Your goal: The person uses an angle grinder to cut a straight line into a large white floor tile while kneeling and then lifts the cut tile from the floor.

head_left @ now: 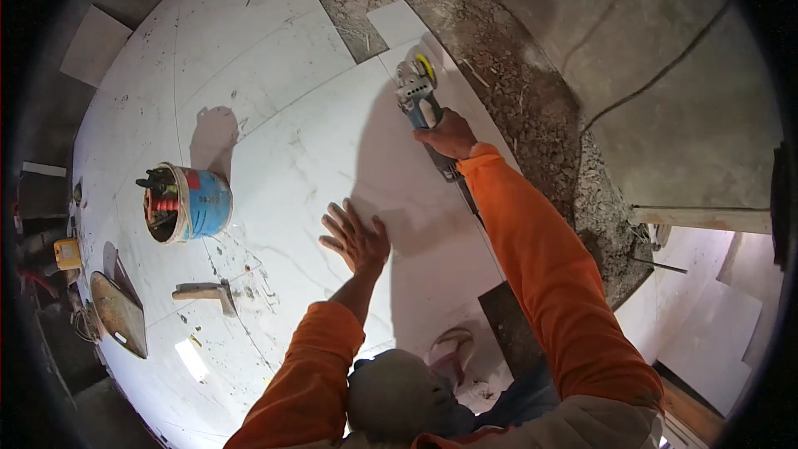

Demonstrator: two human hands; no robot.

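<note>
My right hand point(449, 135) is wrapped round the body of an angle grinder point(421, 98), whose head carries a disc with a yellow edge. The grinder is over the white marbled floor tiles point(307, 145), close to the tiles' right edge; whether it touches the surface I cannot tell. My left hand point(357, 237) lies flat on the tile with its fingers spread and holds nothing. A dark cord runs back from the grinder beside my orange right sleeve.
A blue bucket of tools point(208, 202) stands at left, with a hammer point(205, 293) lying nearer me. Further left is a flat board-like piece point(119, 313). Broken rubble point(532, 83) borders the tiles on the right, beside a grey wall point(640, 41) with a dark cable.
</note>
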